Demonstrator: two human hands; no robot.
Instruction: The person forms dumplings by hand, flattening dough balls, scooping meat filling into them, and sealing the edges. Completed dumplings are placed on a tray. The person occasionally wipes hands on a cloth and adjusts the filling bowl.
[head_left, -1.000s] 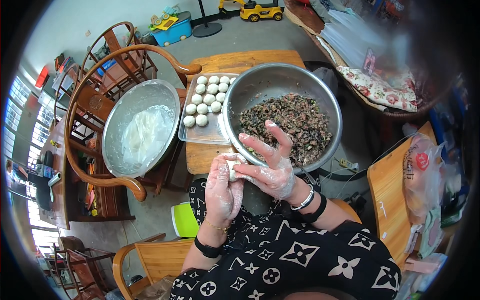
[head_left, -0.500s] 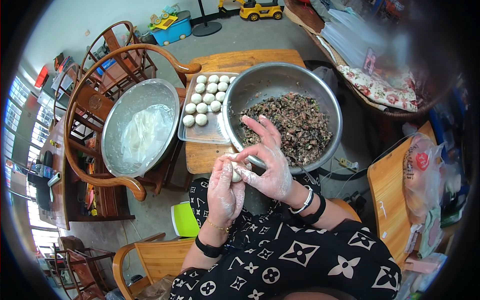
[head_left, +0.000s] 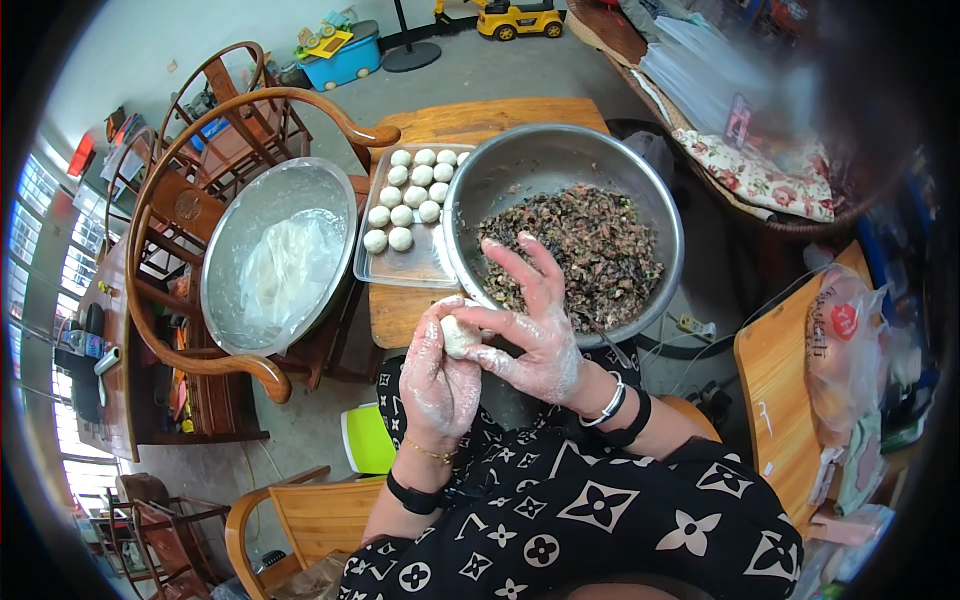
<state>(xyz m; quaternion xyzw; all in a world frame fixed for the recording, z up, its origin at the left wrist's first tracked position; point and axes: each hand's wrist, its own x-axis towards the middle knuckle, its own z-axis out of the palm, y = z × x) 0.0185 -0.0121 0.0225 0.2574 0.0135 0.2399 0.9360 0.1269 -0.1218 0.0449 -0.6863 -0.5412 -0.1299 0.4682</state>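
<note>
Between my two floury hands is a white dough ball (head_left: pixel 460 338), held just in front of the table's near edge. My left hand (head_left: pixel 438 378) closes around its left side. The thumb and index finger of my right hand (head_left: pixel 535 340) pinch it from the right, while the other fingers stretch up over the bowl rim. Beyond them a large metal bowl (head_left: pixel 665 190) holds dark minced filling (head_left: pixel 585 255). To its left a clear plastic tray (head_left: pixel 405 268) carries rows of round white dough balls (head_left: pixel 401 239).
A metal basin (head_left: pixel 222 290) with pale dough under plastic film (head_left: pixel 290 265) rests on a wooden armchair (head_left: pixel 265 375) at the left. The small wooden table (head_left: pixel 400 313) supports bowl and tray. A wooden board (head_left: pixel 770 380) and plastic bag (head_left: pixel 845 330) stand at the right.
The dough ball has turned up and shows more between my fingers. My left hand has shifted slightly left, and the right-hand fingers have moved a little. The tray and bowl stay put.
</note>
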